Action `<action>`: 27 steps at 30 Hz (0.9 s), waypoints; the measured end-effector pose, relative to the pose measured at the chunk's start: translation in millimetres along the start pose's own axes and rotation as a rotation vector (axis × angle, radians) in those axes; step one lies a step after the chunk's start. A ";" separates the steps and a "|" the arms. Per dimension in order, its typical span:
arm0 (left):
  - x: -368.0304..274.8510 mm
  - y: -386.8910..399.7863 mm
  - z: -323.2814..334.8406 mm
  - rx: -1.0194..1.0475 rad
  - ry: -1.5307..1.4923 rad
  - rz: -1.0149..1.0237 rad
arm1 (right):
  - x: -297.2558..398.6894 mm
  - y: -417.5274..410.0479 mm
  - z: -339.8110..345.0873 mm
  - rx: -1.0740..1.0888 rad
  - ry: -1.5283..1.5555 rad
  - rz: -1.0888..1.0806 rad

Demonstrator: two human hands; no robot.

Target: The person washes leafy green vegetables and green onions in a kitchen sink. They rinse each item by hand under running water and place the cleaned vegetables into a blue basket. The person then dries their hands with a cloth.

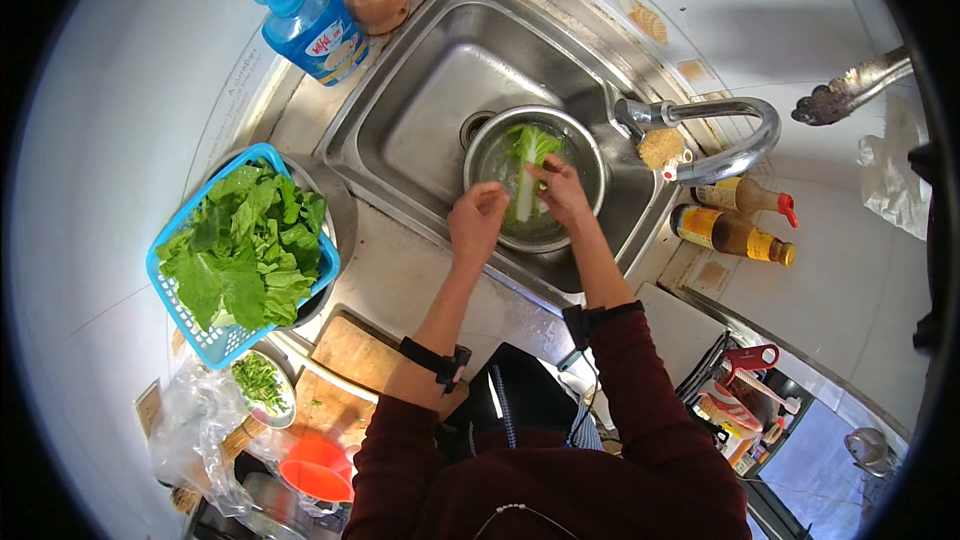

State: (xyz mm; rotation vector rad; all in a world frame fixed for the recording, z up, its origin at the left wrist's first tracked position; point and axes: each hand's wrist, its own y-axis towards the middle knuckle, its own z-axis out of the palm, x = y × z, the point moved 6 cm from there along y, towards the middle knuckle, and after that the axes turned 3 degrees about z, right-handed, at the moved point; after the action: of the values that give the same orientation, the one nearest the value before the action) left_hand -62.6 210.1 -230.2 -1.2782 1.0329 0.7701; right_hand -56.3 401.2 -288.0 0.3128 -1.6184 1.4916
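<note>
A round metal basin (480, 157) of water stands in the stainless steel sink (420, 112). My right hand (559, 187) grips a leafy green vegetable with a pale stalk (527, 180) over the basin, its leafy end pointing away from me. Just left of the stalk, my left hand (478, 217) hangs over the basin's near rim with its fingers curled and slightly blurred. Whether those fingers pinch anything is hard to see. To the left, a blue plastic basket (161, 264) is heaped with green leaves (240, 240).
The curved faucet (761, 127) rises at the sink's right, near two sauce bottles (727, 232). A blue detergent bottle (322, 37) stands at the back left. Nearer me are a wooden cutting board (352, 360), a plate of chopped greens (259, 382) and a red plastic container (319, 469).
</note>
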 end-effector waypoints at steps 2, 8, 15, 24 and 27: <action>-1.7 5.8 0.4 -0.050 -0.035 0.063 | 3.9 29.7 -44.2 -0.067 -0.352 -0.204; 2.8 19.6 -6.6 -0.101 -0.257 -0.025 | -30.1 58.1 -53.3 -0.444 -1.275 -0.341; 17.0 17.4 -11.1 -0.119 -0.376 -0.148 | -83.1 59.4 -36.8 -0.261 -1.291 -0.072; 30.9 16.0 10.5 0.006 -0.240 -0.217 | -1.6 32.1 -43.5 -0.029 -0.464 0.087; 24.0 13.4 38.2 0.129 -0.230 -0.265 | 22.0 3.2 -31.3 -0.027 -0.075 0.143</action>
State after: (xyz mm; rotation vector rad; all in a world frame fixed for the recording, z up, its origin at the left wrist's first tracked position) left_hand -58.9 247.8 -258.2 -1.1570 0.6995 0.6200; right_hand -57.9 438.1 -277.7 0.2444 -1.7499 1.5803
